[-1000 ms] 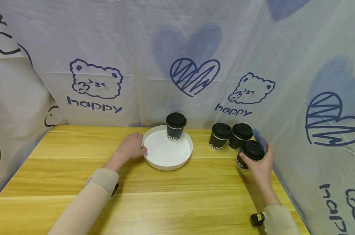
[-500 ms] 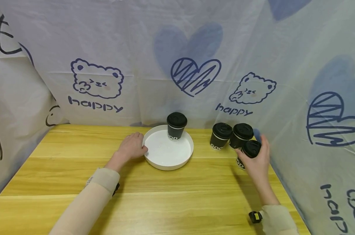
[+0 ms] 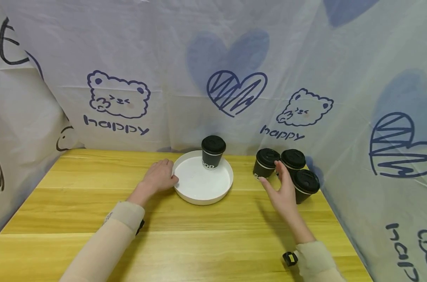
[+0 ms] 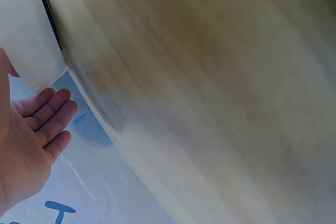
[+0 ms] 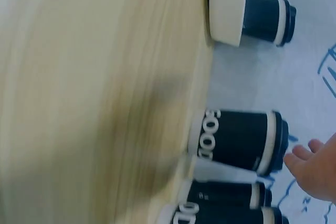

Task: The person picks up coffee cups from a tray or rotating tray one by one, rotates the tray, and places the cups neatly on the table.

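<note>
My left hand [image 3: 160,176] holds the left side of a round white tray [image 3: 180,192]. In the left wrist view, the fingers [image 4: 50,119] are bent beside the white wall of the tray [image 4: 26,19], and the thumb is mostly cut off. A black lidded paper coffee cup [image 3: 212,150] stands at the back of the tray. My right hand [image 3: 285,196] is spread, with nothing in it, in front of another lidded cup [image 3: 265,162] lettered GOOD. In the right wrist view, its fingertips [image 5: 294,161] are close to that cup's lid [image 5: 281,142].
Two more lidded coffee cups, one at the back [image 3: 293,158] and one nearer [image 3: 306,184], stand close together at the table's right edge. A printed white cloth [image 3: 181,98] hangs behind the wooden table [image 3: 206,243] and at its sides.
My right hand has let go of the nearest right-hand cup and moved left to the front of the leftmost cup in that group. The left hand and tray hold their place.
</note>
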`<state>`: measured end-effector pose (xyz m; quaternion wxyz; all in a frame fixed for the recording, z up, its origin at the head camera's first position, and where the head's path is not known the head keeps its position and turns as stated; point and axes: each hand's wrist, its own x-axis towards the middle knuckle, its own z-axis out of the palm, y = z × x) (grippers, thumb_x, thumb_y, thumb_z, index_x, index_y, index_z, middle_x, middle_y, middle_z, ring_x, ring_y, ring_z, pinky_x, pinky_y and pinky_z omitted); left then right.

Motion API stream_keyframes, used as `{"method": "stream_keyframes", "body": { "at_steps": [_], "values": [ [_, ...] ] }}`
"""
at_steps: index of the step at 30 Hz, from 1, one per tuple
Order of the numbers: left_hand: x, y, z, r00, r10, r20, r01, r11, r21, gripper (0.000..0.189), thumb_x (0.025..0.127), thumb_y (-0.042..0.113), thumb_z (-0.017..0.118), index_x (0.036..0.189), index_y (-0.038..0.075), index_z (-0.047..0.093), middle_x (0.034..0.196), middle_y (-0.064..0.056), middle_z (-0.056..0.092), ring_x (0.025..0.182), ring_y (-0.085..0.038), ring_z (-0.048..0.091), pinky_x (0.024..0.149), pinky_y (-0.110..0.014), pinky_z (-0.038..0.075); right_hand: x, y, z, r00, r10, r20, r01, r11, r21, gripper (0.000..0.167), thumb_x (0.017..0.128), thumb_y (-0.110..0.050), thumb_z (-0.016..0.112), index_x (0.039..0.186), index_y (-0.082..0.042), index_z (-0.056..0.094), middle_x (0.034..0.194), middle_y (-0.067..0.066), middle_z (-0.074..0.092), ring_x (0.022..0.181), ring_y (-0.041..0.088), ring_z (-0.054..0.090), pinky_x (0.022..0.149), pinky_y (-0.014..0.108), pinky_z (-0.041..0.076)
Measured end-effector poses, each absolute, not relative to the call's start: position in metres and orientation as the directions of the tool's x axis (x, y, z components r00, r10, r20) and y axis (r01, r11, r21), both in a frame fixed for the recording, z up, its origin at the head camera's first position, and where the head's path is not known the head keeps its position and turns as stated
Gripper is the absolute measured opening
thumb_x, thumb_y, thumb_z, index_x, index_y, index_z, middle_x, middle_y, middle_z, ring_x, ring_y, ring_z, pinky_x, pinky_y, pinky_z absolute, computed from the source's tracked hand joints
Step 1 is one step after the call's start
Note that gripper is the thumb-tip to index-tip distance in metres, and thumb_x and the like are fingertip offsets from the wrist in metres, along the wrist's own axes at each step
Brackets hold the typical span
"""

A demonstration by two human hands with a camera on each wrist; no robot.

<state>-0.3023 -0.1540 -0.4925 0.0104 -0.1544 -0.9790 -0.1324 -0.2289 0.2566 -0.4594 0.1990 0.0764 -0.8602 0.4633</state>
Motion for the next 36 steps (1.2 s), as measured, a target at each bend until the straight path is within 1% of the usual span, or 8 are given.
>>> {"method": "stream_keyframes", "body": {
  "at_steps": [3, 8, 14, 20, 23, 28, 33, 36],
  "values": [
    [-0.302, -0.154, -0.492, -0.953, 0.296, 0.057, 0.301, 0.917, 0.261, 0.056, 0.092, 0.027, 0.062, 0.131, -0.013, 0.054, 0.132, -0.028, 0.058, 0.121, -0.044, 0.055, 0.112, -0.057, 0.041, -0.232, 0.244, -0.464, -0.92, -0.007, 0.391, -0.332, 0.542, -0.772, 0.078, 0.098, -0.02, 0.072, 0.16, 0.001, 0.029, 0.162, 0.017, 0.039, 0.147, 0.037, 0.039, 0.12, 0.054, 0.034],
    [-0.302, -0.154, -0.493, -0.954, 0.295, 0.055, 0.298, 0.914, 0.274, 0.056, 0.093, 0.026, 0.062, 0.132, -0.013, 0.054, 0.134, -0.028, 0.057, 0.122, -0.045, 0.054, 0.113, -0.057, 0.04, -0.236, 0.226, -0.47, -0.951, -0.094, 0.295, -0.297, 0.544, -0.785, 0.075, 0.1, -0.02, 0.069, 0.161, -0.002, 0.029, 0.162, 0.02, 0.036, 0.144, 0.04, 0.043, 0.116, 0.056, 0.04],
    [-0.301, -0.154, -0.491, -0.955, 0.293, 0.049, 0.295, 0.915, 0.276, 0.055, 0.093, 0.026, 0.063, 0.131, -0.012, 0.054, 0.134, -0.029, 0.057, 0.122, -0.045, 0.055, 0.113, -0.057, 0.04, -0.241, 0.208, -0.472, -0.967, -0.15, 0.204, -0.253, 0.552, -0.794, 0.073, 0.099, -0.015, 0.068, 0.16, 0.0, 0.03, 0.16, 0.024, 0.037, 0.14, 0.044, 0.048, 0.113, 0.057, 0.043],
    [-0.299, -0.154, -0.488, -0.955, 0.293, 0.044, 0.294, 0.916, 0.273, 0.054, 0.093, 0.027, 0.063, 0.13, -0.012, 0.055, 0.133, -0.028, 0.058, 0.122, -0.044, 0.055, 0.113, -0.057, 0.041, -0.25, 0.192, -0.476, -0.977, -0.156, 0.143, -0.207, 0.559, -0.803, 0.068, 0.098, -0.009, 0.065, 0.157, 0.005, 0.033, 0.157, 0.025, 0.042, 0.135, 0.045, 0.052, 0.11, 0.054, 0.047],
    [-0.299, -0.154, -0.488, -0.955, 0.292, 0.043, 0.292, 0.915, 0.278, 0.054, 0.093, 0.026, 0.063, 0.13, -0.012, 0.055, 0.133, -0.028, 0.058, 0.122, -0.044, 0.055, 0.112, -0.057, 0.04, -0.257, 0.184, -0.477, -0.981, -0.146, 0.13, -0.19, 0.567, -0.802, 0.064, 0.098, -0.005, 0.063, 0.154, 0.008, 0.037, 0.154, 0.026, 0.046, 0.131, 0.045, 0.056, 0.106, 0.052, 0.051],
    [-0.302, -0.154, -0.489, -0.956, 0.291, 0.044, 0.292, 0.916, 0.274, 0.055, 0.093, 0.027, 0.063, 0.131, -0.012, 0.055, 0.134, -0.028, 0.057, 0.124, -0.044, 0.054, 0.114, -0.057, 0.04, -0.269, 0.174, -0.48, -0.988, -0.124, 0.097, -0.152, 0.593, -0.79, 0.061, 0.096, -0.004, 0.064, 0.151, 0.011, 0.041, 0.15, 0.028, 0.051, 0.126, 0.043, 0.061, 0.099, 0.047, 0.056],
    [-0.303, -0.155, -0.492, -0.958, 0.285, 0.043, 0.285, 0.917, 0.278, 0.057, 0.094, 0.028, 0.063, 0.133, -0.012, 0.054, 0.137, -0.028, 0.056, 0.127, -0.044, 0.053, 0.116, -0.057, 0.038, -0.28, 0.168, -0.482, -0.994, -0.087, 0.065, -0.106, 0.642, -0.759, 0.055, 0.097, -0.007, 0.062, 0.148, 0.009, 0.048, 0.147, 0.027, 0.055, 0.124, 0.04, 0.064, 0.1, 0.047, 0.056],
    [-0.302, -0.154, -0.493, -0.957, 0.285, 0.047, 0.286, 0.918, 0.275, 0.056, 0.093, 0.028, 0.062, 0.132, -0.011, 0.054, 0.134, -0.027, 0.058, 0.123, -0.043, 0.054, 0.114, -0.056, 0.04, -0.285, 0.166, -0.484, -0.997, -0.069, 0.046, -0.081, 0.657, -0.75, 0.052, 0.098, -0.007, 0.06, 0.146, 0.009, 0.05, 0.144, 0.027, 0.057, 0.124, 0.039, 0.064, 0.1, 0.046, 0.056]
  ]
}}
